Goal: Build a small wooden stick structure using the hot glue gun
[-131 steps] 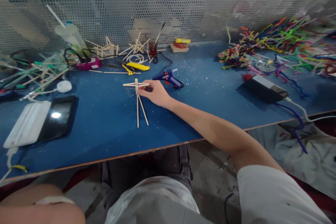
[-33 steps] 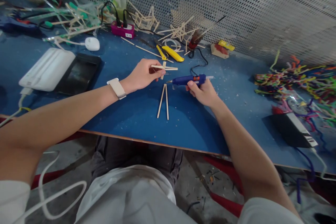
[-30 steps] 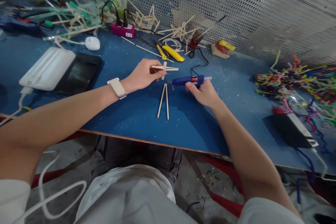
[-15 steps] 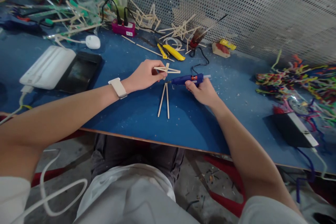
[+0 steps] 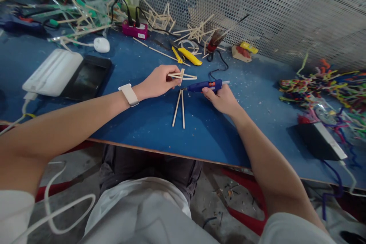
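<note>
My left hand (image 5: pixel 161 80) pinches a small frame of joined wooden sticks (image 5: pixel 187 77) above the blue table (image 5: pixel 137 122). In my right hand (image 5: pixel 223 99) is a blue hot glue gun (image 5: pixel 204 85), its nozzle pointing left. A clear glue stick (image 5: pixel 225 82) pokes out of the gun's back end. The nozzle tip is at the top of a V-shaped pair of wooden sticks (image 5: pixel 183 110) lying below the held frame; whether it touches them I cannot tell. My fingers hide part of the frame.
Behind my hands lie a yellow box cutter (image 5: pixel 190 56), loose sticks and a purple power strip (image 5: pixel 135 30). A white power bank (image 5: pixel 53 72) and black phone (image 5: pixel 87 78) are at left. Tangled colourful pipe cleaners (image 5: pixel 323 87) and a black-and-white box (image 5: pixel 320 141) occupy the right. A perforated metal panel (image 5: pixel 271 11) stands behind.
Almost nothing differs. Both hands, the glue gun and the sticks hold their places, with only a slight shift of the whole view.
</note>
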`<state>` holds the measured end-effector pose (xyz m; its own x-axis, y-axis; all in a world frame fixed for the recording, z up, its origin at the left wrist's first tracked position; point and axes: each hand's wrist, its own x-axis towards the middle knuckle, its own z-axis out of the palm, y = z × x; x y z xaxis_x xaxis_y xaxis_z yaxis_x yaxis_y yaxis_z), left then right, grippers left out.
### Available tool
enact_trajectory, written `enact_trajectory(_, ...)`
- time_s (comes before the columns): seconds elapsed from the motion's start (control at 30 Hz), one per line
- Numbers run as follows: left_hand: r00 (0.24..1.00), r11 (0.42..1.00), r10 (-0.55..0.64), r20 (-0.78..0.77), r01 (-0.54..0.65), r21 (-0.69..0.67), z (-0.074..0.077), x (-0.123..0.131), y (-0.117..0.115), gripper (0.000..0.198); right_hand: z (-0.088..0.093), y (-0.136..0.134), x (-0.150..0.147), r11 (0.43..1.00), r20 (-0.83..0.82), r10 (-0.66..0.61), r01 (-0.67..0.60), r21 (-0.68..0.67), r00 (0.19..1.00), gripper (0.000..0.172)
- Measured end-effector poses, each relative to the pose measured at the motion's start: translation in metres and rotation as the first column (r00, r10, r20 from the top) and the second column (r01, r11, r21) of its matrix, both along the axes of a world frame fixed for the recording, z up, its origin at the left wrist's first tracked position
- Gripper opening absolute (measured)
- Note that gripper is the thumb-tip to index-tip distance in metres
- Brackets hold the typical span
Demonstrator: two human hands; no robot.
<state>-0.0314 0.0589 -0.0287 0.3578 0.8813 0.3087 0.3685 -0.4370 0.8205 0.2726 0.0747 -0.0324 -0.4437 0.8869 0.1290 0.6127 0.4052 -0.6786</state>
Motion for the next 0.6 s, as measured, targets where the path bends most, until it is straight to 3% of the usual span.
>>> enact_trajectory(0.33,1.0,0.999,-0.008,0.0,0.008,-0.036,0.0007,0.0,-0.0006,0.01,0.0032,-0.0022,-0.0027,1.0,0.002,-0.008,0.008,0.018,1.0,0.072)
enact_trajectory(0.6,1.0,1.0,0.0,-0.02,-0.001,-0.022,-0.0035,-0.0006,0.0019,0.009,0.0039,-0.0027,-0.003,0.999,0.01,-0.016,0.016,0.038,1.0,0.08)
